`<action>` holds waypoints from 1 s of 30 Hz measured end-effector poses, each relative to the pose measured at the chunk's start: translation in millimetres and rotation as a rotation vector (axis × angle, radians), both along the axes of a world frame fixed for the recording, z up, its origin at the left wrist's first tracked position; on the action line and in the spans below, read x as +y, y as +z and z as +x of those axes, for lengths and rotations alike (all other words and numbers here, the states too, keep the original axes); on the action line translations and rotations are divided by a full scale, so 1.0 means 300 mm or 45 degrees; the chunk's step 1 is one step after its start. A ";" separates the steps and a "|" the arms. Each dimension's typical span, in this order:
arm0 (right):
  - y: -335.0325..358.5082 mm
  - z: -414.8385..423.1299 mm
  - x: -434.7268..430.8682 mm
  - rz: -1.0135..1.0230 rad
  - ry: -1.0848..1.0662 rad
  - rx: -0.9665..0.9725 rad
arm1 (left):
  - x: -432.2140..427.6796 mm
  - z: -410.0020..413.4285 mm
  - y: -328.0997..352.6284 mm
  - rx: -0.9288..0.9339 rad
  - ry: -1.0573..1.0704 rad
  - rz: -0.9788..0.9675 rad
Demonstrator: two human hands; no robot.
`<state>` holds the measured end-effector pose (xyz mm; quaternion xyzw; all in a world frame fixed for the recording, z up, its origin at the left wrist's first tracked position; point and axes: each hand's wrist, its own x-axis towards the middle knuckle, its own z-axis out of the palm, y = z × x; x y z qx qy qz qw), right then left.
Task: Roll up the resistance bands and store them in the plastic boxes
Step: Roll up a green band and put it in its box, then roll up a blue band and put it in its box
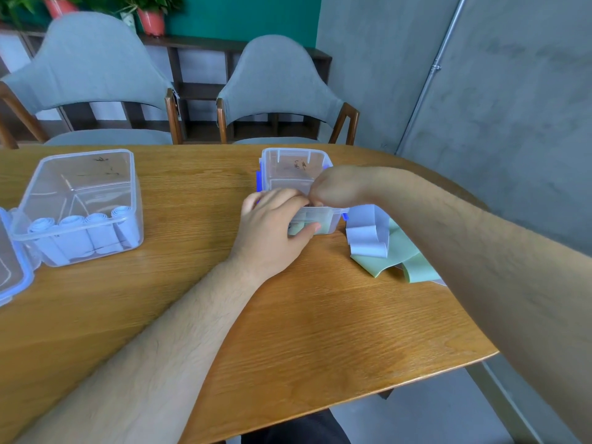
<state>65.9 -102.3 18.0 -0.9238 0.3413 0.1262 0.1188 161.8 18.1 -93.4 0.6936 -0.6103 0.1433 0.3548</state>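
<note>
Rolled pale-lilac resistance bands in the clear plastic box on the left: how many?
4. The rolled pale-lilac resistance bands sit in a row along the near wall of the left clear plastic box: leftmost, second, third, rightmost. None seems hidden.
</note>
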 end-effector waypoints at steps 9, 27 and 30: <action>-0.091 -0.252 0.023 -0.425 -0.193 -0.895 | 0.004 -0.097 0.038 -0.139 -0.052 -0.175; -0.267 -0.355 -0.031 -0.561 -0.289 -0.475 | -0.204 -0.284 0.026 -0.334 -0.021 0.124; -0.230 -0.378 -0.033 -0.579 -0.290 -0.594 | -0.213 -0.280 0.040 -0.273 -0.005 0.077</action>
